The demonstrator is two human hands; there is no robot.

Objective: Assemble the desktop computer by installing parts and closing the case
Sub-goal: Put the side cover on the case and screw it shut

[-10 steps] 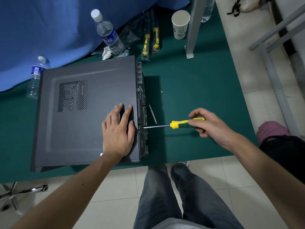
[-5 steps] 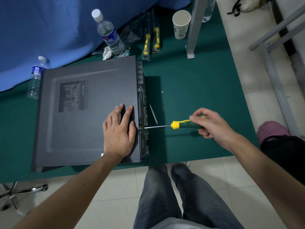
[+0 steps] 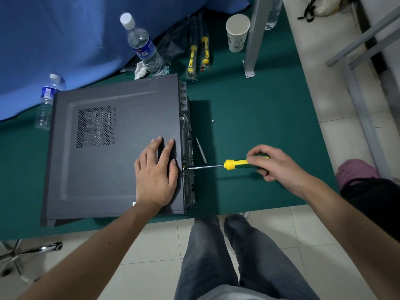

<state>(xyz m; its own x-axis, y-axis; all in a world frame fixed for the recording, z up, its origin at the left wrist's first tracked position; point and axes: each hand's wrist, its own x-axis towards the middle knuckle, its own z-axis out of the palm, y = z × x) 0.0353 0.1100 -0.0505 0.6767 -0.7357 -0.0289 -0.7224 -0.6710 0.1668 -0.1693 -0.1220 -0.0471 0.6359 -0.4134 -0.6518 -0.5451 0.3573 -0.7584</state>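
Desktop case [image 3: 112,148] lying flat at nine o'clock on green table mat [image 3: 249,118], side panel already on. Left hand [image 3: 155,174] spread flat, pressing panel down. Right hand [image 3: 272,163] curled around yellow-green screwdriver [image 3: 236,165], tip at rear-edge screw; seemingly final fastening. Loose screw [image 3: 213,121] at one o'clock probably remaining. Water bottle [image 3: 144,46] and paper cup [image 3: 237,32] at twelve o'clock. Blue cloth behind, tiled floor below.

Case [image 3: 121,152] dark grey — screwdriver [image 3: 236,164] yellow-green.
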